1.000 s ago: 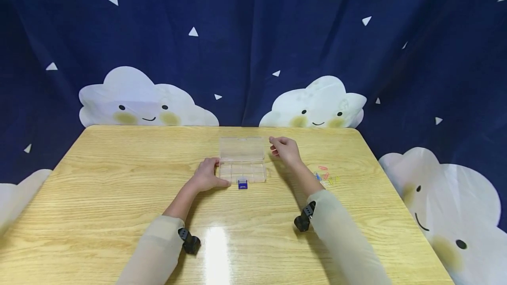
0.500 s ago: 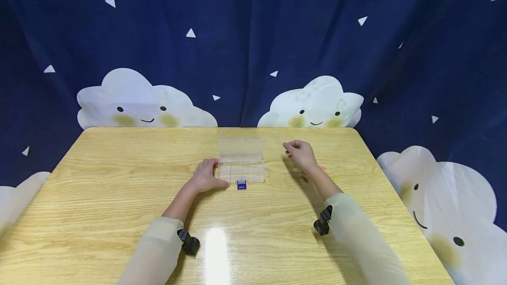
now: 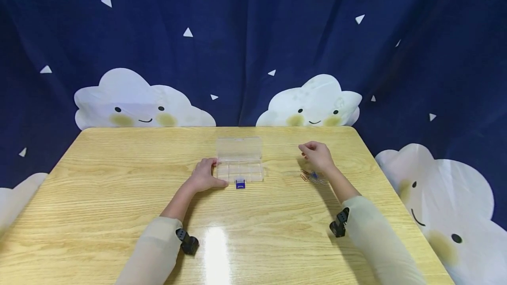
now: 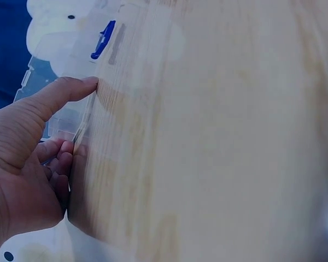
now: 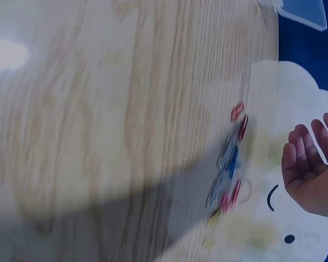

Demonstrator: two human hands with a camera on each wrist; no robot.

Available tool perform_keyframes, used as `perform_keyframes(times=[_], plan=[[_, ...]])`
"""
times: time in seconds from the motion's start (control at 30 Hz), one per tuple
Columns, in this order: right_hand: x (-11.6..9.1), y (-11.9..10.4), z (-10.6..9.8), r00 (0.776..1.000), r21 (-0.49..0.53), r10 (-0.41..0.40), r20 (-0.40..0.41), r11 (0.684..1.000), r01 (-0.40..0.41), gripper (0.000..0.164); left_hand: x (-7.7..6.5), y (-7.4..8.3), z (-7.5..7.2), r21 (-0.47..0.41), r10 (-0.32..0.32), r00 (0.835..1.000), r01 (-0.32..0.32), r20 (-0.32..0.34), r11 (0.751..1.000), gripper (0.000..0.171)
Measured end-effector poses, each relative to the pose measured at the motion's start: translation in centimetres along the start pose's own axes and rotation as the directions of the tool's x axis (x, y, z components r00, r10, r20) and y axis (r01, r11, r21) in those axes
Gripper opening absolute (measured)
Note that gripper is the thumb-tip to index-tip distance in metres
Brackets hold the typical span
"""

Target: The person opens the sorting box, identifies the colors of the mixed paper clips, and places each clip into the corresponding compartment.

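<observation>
A clear plastic compartment box (image 3: 250, 172) lies on the table with its lid (image 3: 239, 148) raised at the back and a blue latch (image 3: 240, 184) at the front. My left hand (image 3: 203, 177) grips its left end, thumb at the front edge, fingers curled along the side; the left wrist view shows the thumb (image 4: 71, 90) against the edge. To the right, my right hand (image 3: 320, 156) hangs above a small pile of paper clips (image 3: 303, 177), fingers loosely bent. In the right wrist view, red, blue, pink, yellow and silvery clips (image 5: 231, 164) lie below that hand, and nothing shows between its fingers.
The wooden table (image 3: 253, 241) reaches back to a dark blue curtain (image 3: 222, 34) with white clouds. Black wrist cameras sit on the left sleeve (image 3: 148, 245) and the right sleeve (image 3: 380, 241). Light glares off the table's front.
My right hand has moved right, away from beside the box lid to above the paper clips, with its forearm following. My left hand has stayed at the box's left end.
</observation>
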State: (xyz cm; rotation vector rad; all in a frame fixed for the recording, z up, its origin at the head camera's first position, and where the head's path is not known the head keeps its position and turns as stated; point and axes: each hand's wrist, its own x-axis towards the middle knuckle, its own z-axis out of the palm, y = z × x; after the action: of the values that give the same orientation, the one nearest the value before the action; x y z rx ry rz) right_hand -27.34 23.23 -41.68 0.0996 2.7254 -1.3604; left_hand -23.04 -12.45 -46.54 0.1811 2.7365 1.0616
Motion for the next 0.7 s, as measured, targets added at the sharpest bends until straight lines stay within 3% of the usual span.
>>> perform_keyframes(times=[0.37,0.7], plan=[[-0.5,2.4,-1.8,0.999,-0.139,-0.03,-0.041,0.99,0.024,0.033,-0.2,0.2,-0.3,-0.018,-0.017,1.0,0.017,0.005,1.0,0.086],[-1.3,3.9,-2.7,0.997,-0.217,-0.062,-0.04,0.975,0.052,0.027,-0.1,0.1,-0.1,-0.01,0.01,1.0,-0.01,0.001,1.0,0.077]])
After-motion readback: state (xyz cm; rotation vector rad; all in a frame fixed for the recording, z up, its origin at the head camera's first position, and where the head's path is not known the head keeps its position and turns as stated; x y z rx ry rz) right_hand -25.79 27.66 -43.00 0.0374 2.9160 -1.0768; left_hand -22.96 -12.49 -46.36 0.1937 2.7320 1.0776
